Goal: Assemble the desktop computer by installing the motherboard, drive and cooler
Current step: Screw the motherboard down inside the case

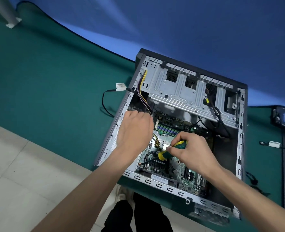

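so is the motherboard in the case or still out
In: the motherboard lies flat inside the open case, under the right hand holding the screwdriver.

No legible text; barcode stickers on case (160, 178) and cable tag (120, 86) unreadable

An open computer case (185, 131) lies on the green bench (55, 91). The right hand (192, 151) grips a screwdriver (170, 150) (tip down on the motherboard (180, 174)); the left hand (135, 129) rests inside the case.
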`<action>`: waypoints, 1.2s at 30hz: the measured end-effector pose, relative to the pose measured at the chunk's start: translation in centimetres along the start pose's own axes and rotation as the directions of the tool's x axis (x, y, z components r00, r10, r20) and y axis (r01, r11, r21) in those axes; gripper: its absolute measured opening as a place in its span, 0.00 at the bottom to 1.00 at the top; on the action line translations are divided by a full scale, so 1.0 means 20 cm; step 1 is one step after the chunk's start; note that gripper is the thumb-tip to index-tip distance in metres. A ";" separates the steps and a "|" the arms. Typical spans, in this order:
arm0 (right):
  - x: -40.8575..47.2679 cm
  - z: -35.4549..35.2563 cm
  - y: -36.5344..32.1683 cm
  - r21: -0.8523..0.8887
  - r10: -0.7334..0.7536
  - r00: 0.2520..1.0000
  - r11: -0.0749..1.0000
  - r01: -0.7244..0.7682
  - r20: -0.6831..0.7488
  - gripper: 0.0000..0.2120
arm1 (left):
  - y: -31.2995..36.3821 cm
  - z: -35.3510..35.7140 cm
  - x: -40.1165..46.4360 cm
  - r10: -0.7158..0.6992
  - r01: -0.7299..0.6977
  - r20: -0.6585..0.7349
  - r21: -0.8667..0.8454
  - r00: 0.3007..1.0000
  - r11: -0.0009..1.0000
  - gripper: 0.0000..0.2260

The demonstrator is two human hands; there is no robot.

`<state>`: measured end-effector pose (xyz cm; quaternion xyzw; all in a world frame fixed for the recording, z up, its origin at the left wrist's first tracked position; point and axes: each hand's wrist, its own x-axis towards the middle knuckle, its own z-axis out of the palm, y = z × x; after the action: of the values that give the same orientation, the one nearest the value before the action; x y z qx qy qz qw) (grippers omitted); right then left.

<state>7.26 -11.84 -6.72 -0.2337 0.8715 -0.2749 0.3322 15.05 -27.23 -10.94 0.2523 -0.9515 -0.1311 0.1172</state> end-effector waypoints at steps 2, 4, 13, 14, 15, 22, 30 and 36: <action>0.00 0.00 0.00 -0.011 0.001 1.000 1.000 -0.001 0.001 0.08 | 0.00 0.00 0.00 -0.004 0.004 0.002 -0.005 1.000 1.000 0.14; 0.01 0.00 -0.01 -0.032 0.000 1.000 0.999 0.001 0.006 0.08 | 0.00 0.00 0.00 -0.007 0.007 0.002 -0.014 1.000 1.000 0.14; -0.03 0.02 -0.17 -0.318 -0.118 0.977 0.933 0.170 0.177 0.11 | 0.00 -0.01 0.00 -0.009 0.009 0.011 -0.024 1.000 1.000 0.15; -0.03 0.01 -0.19 -0.303 -0.106 0.967 0.937 0.175 0.230 0.16 | 0.00 -0.01 0.00 -0.013 0.013 0.012 -0.029 1.000 1.000 0.15; -0.03 0.01 -0.21 -0.289 -0.099 0.957 0.940 0.179 0.271 0.20 | 0.00 -0.01 0.00 -0.018 0.019 0.013 -0.039 1.000 0.999 0.15; -0.08 0.04 -0.28 -0.505 -0.164 0.972 0.832 0.229 0.171 0.15 | 0.00 -0.01 -0.01 -0.035 0.031 -0.039 -0.086 0.999 0.996 0.12; -0.10 0.05 -0.29 -0.554 -0.099 0.985 0.816 0.163 0.144 0.15 | -0.01 -0.03 -0.02 -0.027 0.026 -0.006 -0.121 1.000 0.992 0.13; -0.11 0.04 -0.27 -0.576 -0.086 0.992 0.808 0.123 0.091 0.17 | -0.03 -0.04 0.02 0.029 -0.019 0.117 -0.078 0.993 0.997 0.14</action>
<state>10.56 -14.93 -2.83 -0.3797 0.8890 -0.0066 0.2559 15.24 -28.15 -10.35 0.2279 -0.9541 -0.1807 0.0719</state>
